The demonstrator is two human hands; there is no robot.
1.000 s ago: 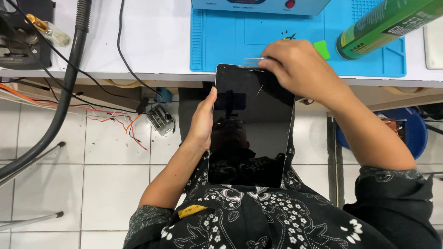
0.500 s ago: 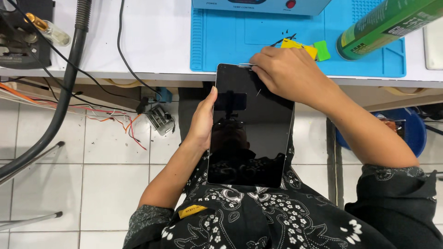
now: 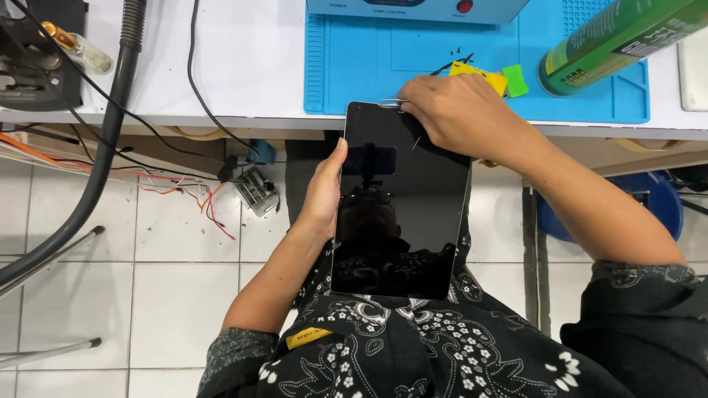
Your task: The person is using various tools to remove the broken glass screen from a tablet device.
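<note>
A black tablet [image 3: 398, 214] with a dark, reflective screen rests upright on my lap, its top edge at the bench front. My left hand [image 3: 322, 190] grips its left edge from behind, thumb on the glass rim. My right hand [image 3: 451, 110] lies over the tablet's top right corner and pinches a thin metal tool [image 3: 392, 102] whose tip sits at the top edge of the screen. Yellow [image 3: 476, 73] and green [image 3: 515, 79] plastic picks lie on the blue mat just beyond my right hand.
A blue work mat [image 3: 413, 59] covers the white bench [image 3: 243, 66], with a heating unit [image 3: 413, 9] at its far edge and a green spray can [image 3: 627, 40] lying at right. A black hose [image 3: 99, 162] and cables hang at left. A blue stool [image 3: 656, 199] stands lower right.
My right hand has slid left along the tablet's top edge with the tool, uncovering the yellow pick on the mat. My left hand and the tablet have stayed put.
</note>
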